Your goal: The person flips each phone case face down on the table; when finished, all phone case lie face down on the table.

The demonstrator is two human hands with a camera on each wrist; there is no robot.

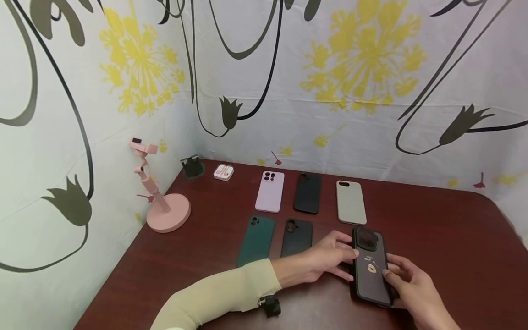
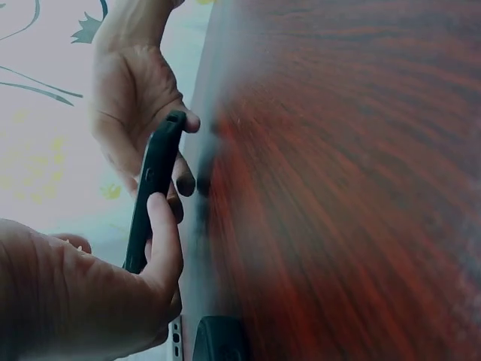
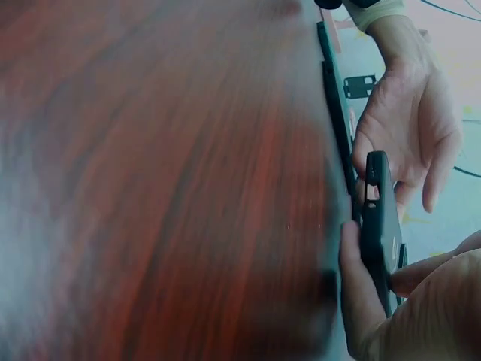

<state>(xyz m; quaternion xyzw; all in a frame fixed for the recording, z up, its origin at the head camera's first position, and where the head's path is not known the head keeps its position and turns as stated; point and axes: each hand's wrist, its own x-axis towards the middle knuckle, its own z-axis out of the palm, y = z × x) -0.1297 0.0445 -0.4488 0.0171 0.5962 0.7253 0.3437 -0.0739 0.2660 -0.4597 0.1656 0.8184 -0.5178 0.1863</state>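
A black-framed phone case (image 1: pixel 371 270), with a dark back, a cream print and a large camera ring, is held between both hands at the table's front right. My right hand (image 1: pixel 416 284) grips its right edge, thumb on the back and fingers underneath. At its left edge, my left hand (image 1: pixel 319 259) holds it with the thumb over the rim and the other fingers spread alongside. In the left wrist view the case (image 2: pixel 155 188) appears edge-on above the table. A port cutout shows at the end of the case (image 3: pixel 373 180) in the right wrist view.
Behind lie a lilac case (image 1: pixel 270 192), a black case (image 1: pixel 307 193) and a pale grey case (image 1: pixel 351 204). A green case (image 1: pixel 256 238) and a dark case (image 1: pixel 297 238) lie beside the left forearm. Farther left are a pink stand (image 1: pixel 168 215), black holder (image 1: pixel 192 167) and earphone box (image 1: pixel 224 172).
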